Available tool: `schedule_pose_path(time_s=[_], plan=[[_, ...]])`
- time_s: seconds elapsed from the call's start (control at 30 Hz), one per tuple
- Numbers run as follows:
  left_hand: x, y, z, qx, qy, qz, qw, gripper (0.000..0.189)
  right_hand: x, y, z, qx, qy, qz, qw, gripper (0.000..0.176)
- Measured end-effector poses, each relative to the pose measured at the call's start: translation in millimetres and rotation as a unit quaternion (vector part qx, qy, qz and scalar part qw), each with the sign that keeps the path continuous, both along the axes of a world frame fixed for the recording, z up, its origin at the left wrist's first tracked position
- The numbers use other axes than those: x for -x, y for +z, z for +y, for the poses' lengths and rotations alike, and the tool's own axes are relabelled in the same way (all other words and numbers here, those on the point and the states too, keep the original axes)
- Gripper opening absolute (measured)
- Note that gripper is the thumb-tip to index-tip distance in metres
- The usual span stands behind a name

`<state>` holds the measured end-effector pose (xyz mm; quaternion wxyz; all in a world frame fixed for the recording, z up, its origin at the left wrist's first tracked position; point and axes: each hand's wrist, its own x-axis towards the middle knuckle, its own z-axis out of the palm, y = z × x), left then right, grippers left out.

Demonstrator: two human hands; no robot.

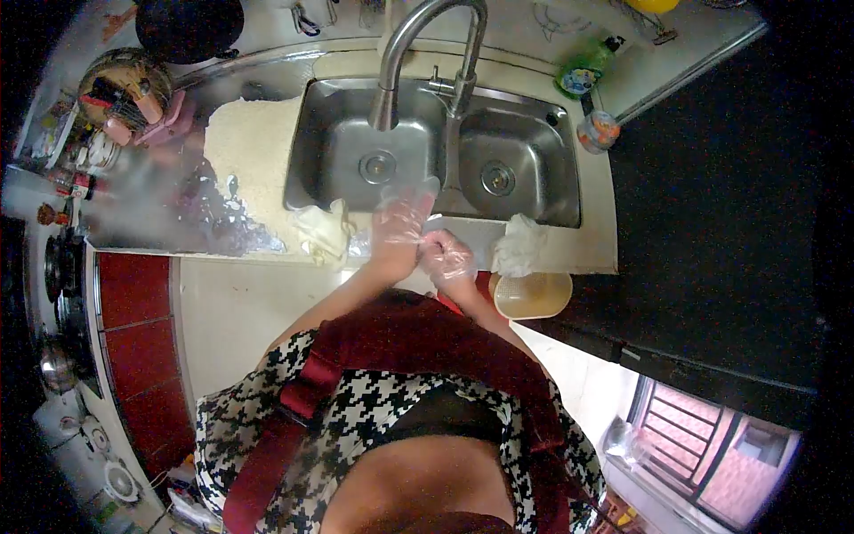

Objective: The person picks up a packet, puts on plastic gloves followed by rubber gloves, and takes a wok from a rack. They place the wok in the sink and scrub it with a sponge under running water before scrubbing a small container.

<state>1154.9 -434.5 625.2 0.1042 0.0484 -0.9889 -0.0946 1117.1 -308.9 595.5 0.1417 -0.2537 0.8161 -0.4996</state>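
In the middle of the head view, my left hand (pixel 398 227) wears a clear plastic glove, its fingers stretched out over the front rim of the large sink basin (pixel 342 147). Just right of it, my right hand (pixel 447 256), also in a clear glove, is closed, with its fingers at the cuff of the left glove near the wrist. A crumpled pale cloth (pixel 324 233) lies left of my hands on the counter edge. To their right rests a crumpled white cloth (pixel 519 246), above a cream basket (pixel 534 296).
A tall faucet (pixel 385 102) stands behind the basins, with the small basin (pixel 505 151) at right. Green bottle (pixel 583 73) and jar (pixel 599 131) stand at the back right corner. A utensil basket (pixel 124 87) is at far left, a dark surface (pixel 712 205) at right.
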Motion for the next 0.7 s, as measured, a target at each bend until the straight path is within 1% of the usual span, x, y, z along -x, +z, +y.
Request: schedule_pose_path(time_s=[0.03,0.07,0.1,0.17,0.2,0.27,0.3,0.33,0.37,0.4,0.43,0.47,0.5,0.53,0.57,0.6,0.63,0.67,0.7], plan=[[0,1,1,0.008,0.006,-0.023,1.000,0.071,1,0,1,0.020,0.009,-0.039,0.999,0.017],[-1,1,0,0.009,0.007,-0.022,1.000,0.071,2,0,2,0.039,0.019,-0.079,0.996,0.017],[-2,-1,0,0.030,-0.006,-0.015,0.999,0.073,2,3,3,0.039,0.020,-0.079,0.996,0.017],[-4,-5,0,0.050,-0.019,-0.009,0.999,0.074,1,8,5,0.050,0.058,-0.010,0.997,0.016],[-4,-8,0,0.043,-0.015,-0.021,0.999,0.076,1,5,5,0.049,0.058,-0.010,0.997,0.016],[-4,-17,-2,0.037,-0.011,-0.032,0.999,0.078,2,-3,2,-0.055,0.137,0.100,0.984,0.014],[-4,-31,-4,-0.063,-0.011,-0.032,0.997,0.078,-1,-2,-1,-0.055,0.136,0.100,0.984,0.014],[-4,-45,-6,-0.161,-0.011,-0.032,0.986,0.078,-4,1,-5,-0.144,0.159,0.107,0.971,0.014],[-2,-58,-11,-0.160,-0.013,-0.031,0.987,0.078,-5,3,-9,-0.230,0.178,0.113,0.950,0.014],[-2,-71,-15,-0.198,-0.080,0.021,0.977,0.078,-6,3,-7,-0.230,0.178,0.113,0.950,0.014],[-2,-77,-17,-0.235,-0.146,0.072,0.958,0.079,-9,2,-3,-0.103,0.169,0.115,0.973,0.014],[0,-84,-17,-0.234,-0.145,0.072,0.959,0.079,-11,1,-2,0.026,0.156,0.117,0.981,0.015],[4,-88,-16,-0.355,-0.130,0.054,0.924,0.081,-13,9,-4,0.027,0.156,0.116,0.980,0.015],[6,-87,-14,-0.471,-0.112,0.036,0.874,0.083,-14,24,-5,0.082,0.131,0.117,0.981,0.016],[6,-85,-14,-0.469,-0.112,0.038,0.875,0.083,-12,33,-8,0.138,0.104,0.119,0.978,0.017],[4,-79,-13,-0.502,-0.097,0.044,0.858,0.082,-14,24,-9,0.139,0.106,0.121,0.977,0.017],[1,-70,-11,-0.535,-0.080,0.050,0.839,0.080,-19,10,-9,0.214,0.068,-0.013,0.974,0.024],[0,-62,-11,-0.535,-0.078,0.051,0.840,0.080,-22,-3,-9,0.283,0.030,-0.148,0.947,0.030],[-3,-51,-11,-0.584,-0.085,0.092,0.802,0.090,-22,3,-8,0.302,-0.012,-0.181,0.936,0.044]])
